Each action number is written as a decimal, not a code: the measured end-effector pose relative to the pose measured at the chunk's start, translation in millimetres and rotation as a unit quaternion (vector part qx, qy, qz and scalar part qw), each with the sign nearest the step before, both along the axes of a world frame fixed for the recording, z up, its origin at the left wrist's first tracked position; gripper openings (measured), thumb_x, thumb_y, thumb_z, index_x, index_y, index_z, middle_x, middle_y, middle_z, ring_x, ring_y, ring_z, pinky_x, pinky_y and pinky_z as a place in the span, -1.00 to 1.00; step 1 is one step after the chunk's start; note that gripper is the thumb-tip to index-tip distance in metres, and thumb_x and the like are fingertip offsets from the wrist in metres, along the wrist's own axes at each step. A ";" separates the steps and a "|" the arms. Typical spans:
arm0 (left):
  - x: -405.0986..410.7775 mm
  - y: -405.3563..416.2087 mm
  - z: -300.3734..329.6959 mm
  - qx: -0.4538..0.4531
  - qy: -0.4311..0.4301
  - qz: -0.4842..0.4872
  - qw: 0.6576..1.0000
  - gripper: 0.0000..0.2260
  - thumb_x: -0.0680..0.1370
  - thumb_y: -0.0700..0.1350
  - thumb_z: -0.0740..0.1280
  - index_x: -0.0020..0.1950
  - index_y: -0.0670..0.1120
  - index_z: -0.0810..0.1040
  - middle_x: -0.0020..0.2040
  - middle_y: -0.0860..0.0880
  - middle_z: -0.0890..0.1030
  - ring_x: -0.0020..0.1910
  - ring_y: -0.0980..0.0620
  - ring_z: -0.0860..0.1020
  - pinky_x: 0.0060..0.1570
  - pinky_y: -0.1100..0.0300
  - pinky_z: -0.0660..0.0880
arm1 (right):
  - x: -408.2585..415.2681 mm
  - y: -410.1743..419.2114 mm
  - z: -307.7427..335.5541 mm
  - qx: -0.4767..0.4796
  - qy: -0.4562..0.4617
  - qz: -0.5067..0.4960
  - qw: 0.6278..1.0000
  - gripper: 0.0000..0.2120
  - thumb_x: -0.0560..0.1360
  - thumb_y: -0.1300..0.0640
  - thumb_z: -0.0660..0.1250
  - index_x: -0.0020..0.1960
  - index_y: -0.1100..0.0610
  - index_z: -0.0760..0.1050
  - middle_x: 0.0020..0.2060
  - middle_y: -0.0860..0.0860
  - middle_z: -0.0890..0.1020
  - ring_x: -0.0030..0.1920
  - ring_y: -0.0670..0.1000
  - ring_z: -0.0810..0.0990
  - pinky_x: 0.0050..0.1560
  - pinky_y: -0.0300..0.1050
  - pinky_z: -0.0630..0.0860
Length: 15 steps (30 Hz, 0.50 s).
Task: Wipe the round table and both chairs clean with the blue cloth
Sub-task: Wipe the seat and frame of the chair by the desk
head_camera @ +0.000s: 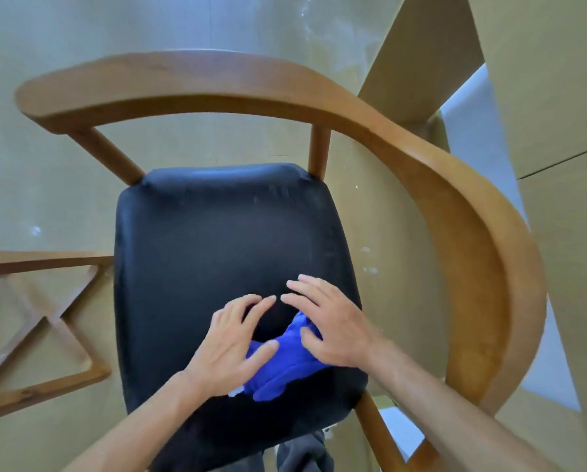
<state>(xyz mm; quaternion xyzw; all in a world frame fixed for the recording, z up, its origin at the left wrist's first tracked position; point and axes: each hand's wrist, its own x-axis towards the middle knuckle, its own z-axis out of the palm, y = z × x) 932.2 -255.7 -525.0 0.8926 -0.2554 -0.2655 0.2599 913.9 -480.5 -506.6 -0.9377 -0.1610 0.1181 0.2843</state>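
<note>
Seen from above: chair (pixel 319 107) with curved wooden backrest rail and black padded seat (pixel 197 240). Blue cloth (pixel 287 361) bunched on the seat, close to its near edge, toward the near right corner. Left hand (pixel 231 342) flat on the seat, fingers spread and relaxed, thumb lying on the cloth's left part. Right hand (pixel 329 321) pressing down on the cloth's right part, fingers extended and splayed, tips reaching the bare seat. Wooden X-shaped table base (pixel 47 321) just beside the seat's left edge.
</note>
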 end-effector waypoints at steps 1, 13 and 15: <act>7.7 14.9 1.5 0.012 -0.037 0.038 0.999 -0.43 0.53 0.21 0.09 0.48 -0.02 0.33 0.40 -0.05 0.36 0.39 -0.05 0.32 0.35 -0.01 0.24 | -2.8 4.7 -1.1 -0.029 -0.003 0.092 0.995 -0.45 0.37 0.07 0.32 0.36 0.07 0.43 0.36 0.09 0.44 0.42 0.14 0.32 0.43 0.15 0.22; 63.6 62.7 -57.3 0.221 -0.179 0.133 0.949 -0.41 0.55 0.18 -0.03 0.53 -0.04 0.25 0.55 -0.22 0.12 0.53 -0.28 0.05 0.36 -0.41 0.03 | 81.6 -26.3 -24.1 -0.127 -0.075 -0.029 0.989 -0.37 0.40 0.02 0.42 0.43 0.08 0.36 -0.01 0.18 0.51 -0.11 0.24 0.49 -0.14 0.10 0.54; 66.0 61.1 -68.1 0.221 -0.206 0.143 0.943 -0.41 0.56 0.18 -0.02 0.54 -0.03 0.23 0.56 -0.20 0.09 0.54 -0.26 0.03 0.38 -0.39 0.00 | 127.4 -46.0 -27.7 -0.151 -0.031 -0.133 0.979 -0.34 0.46 -0.03 0.38 0.50 -0.01 0.24 0.14 0.18 0.44 0.06 0.24 0.45 0.10 0.12 0.47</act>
